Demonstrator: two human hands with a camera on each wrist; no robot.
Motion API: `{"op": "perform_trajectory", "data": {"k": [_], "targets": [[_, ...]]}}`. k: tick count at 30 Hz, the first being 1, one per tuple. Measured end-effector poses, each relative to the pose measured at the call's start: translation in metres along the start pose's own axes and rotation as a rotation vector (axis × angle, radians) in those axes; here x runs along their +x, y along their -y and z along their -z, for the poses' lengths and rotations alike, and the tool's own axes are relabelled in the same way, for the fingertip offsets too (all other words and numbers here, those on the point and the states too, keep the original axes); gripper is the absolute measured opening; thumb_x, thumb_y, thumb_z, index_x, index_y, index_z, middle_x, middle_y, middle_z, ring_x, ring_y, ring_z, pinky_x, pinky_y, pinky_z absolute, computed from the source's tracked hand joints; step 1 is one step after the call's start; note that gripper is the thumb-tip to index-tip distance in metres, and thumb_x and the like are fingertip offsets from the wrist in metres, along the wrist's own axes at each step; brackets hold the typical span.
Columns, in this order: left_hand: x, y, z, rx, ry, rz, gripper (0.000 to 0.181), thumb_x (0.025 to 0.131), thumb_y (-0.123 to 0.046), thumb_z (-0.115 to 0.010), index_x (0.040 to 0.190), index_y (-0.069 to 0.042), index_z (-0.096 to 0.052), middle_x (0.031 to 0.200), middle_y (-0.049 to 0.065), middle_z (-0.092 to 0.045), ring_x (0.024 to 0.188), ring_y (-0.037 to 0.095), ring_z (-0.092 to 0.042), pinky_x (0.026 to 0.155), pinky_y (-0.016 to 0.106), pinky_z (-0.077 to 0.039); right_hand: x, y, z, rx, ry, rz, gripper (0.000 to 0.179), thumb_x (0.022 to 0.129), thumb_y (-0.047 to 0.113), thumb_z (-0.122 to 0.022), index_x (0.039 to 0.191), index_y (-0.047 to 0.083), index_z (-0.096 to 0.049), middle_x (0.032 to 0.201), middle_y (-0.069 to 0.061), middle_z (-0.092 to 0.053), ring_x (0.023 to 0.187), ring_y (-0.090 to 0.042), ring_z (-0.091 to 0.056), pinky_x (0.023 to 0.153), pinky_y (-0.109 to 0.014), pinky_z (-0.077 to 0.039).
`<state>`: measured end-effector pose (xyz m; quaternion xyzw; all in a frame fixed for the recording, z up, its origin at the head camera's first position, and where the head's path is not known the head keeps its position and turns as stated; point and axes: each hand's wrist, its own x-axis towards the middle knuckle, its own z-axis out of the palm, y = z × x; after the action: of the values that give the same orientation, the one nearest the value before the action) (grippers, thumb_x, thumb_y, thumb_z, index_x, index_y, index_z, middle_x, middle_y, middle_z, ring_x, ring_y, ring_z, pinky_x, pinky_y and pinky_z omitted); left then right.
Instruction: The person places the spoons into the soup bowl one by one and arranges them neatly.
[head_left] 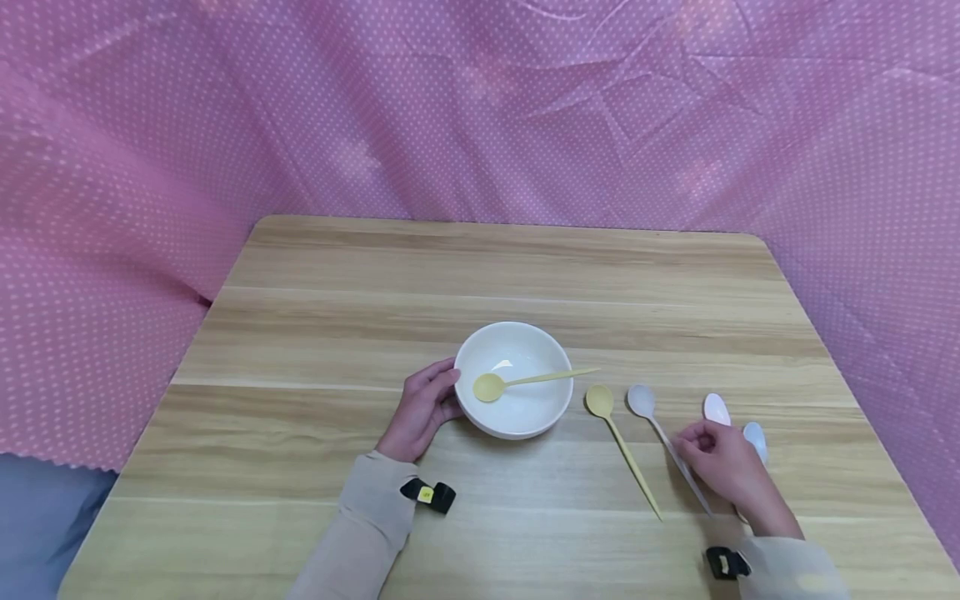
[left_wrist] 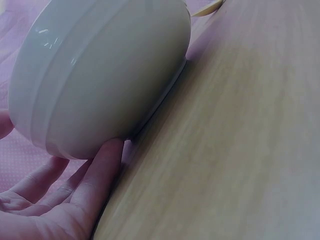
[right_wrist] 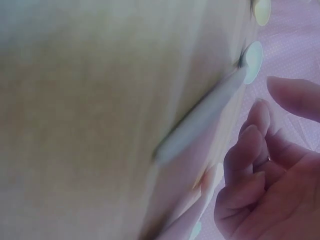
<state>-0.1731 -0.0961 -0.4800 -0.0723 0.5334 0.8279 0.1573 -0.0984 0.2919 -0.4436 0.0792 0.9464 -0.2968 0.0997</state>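
The left grip (head_left: 422, 412) clasps a glossy, round white bowl (head_left: 525, 410); the right grip (head_left: 727, 468) stands loosely apart.

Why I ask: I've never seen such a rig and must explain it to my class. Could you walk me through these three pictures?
There is no machine here, just a person's bare left hand and right hand. The large picture comes from a camera on the head, looking forward and down. The other two come from a camera on each wrist, so the table looks tilted.

On the table stands a bowl with a yellow spoon in it, its handle over the rim. To its right lie another yellow spoon, a grey spoon and two pale spoons, partly hidden by the right hand.

The left hand holds the bowl's side. The right hand's fingers are loosely bent, and its wrist view shows them holding nothing.
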Motion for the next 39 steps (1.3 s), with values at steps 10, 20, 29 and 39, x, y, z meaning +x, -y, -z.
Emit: {"op": "perform_trajectory", "data": {"k": [10, 20, 29, 39], "targets": [[0.000, 0.000, 0.001, 0.000, 0.010, -0.004, 0.047, 0.090, -0.019, -0.058, 0.133, -0.001, -0.049, 0.134, 0.018, -0.051, 0.107, 0.023, -0.059, 0.081, 0.035, -0.054, -0.006, -0.008, 0.000, 0.014, 0.018, 0.005, 0.016, 0.086, 0.016, -0.062, 0.091, 0.000, -0.064, 0.075, -0.004, -0.061, 0.066, -0.013, -0.050, 0.055, -0.023, -0.041], [0.000, -0.002, 0.000, 0.007, 0.013, 0.006, 0.046, 0.091, -0.019, -0.058, 0.133, -0.002, -0.049, 0.133, 0.018, -0.052, 0.107, 0.024, -0.058, 0.081, 0.035, -0.054, -0.011, -0.010, 0.000, 0.010, 0.045, 0.006, 0.017, 0.086, 0.017, -0.065, 0.092, 0.001, -0.064, 0.075, -0.002, -0.061, 0.066, -0.011, -0.051, 0.055, -0.022, -0.040], [0.000, -0.003, 0.000, -0.003, 0.007, 0.010, 0.045, 0.091, -0.018, -0.057, 0.133, -0.002, -0.049, 0.133, 0.019, -0.052, 0.105, 0.022, -0.060, 0.081, 0.034, -0.054, -0.012, -0.010, 0.001, 0.005, 0.064, -0.002, 0.016, 0.084, 0.015, -0.066, 0.091, 0.000, -0.063, 0.074, -0.002, -0.060, 0.065, -0.012, -0.049, 0.054, -0.022, -0.039], [-0.001, -0.003, -0.001, -0.019, 0.007, 0.003, 0.045, 0.091, -0.016, -0.057, 0.132, 0.000, -0.049, 0.130, 0.019, -0.053, 0.103, 0.022, -0.060, 0.080, 0.033, -0.054, -0.013, -0.011, 0.000, 0.009, 0.067, -0.006, 0.016, 0.083, 0.013, -0.069, 0.090, 0.000, -0.063, 0.074, -0.003, -0.058, 0.064, -0.011, -0.049, 0.054, -0.022, -0.040]]}}
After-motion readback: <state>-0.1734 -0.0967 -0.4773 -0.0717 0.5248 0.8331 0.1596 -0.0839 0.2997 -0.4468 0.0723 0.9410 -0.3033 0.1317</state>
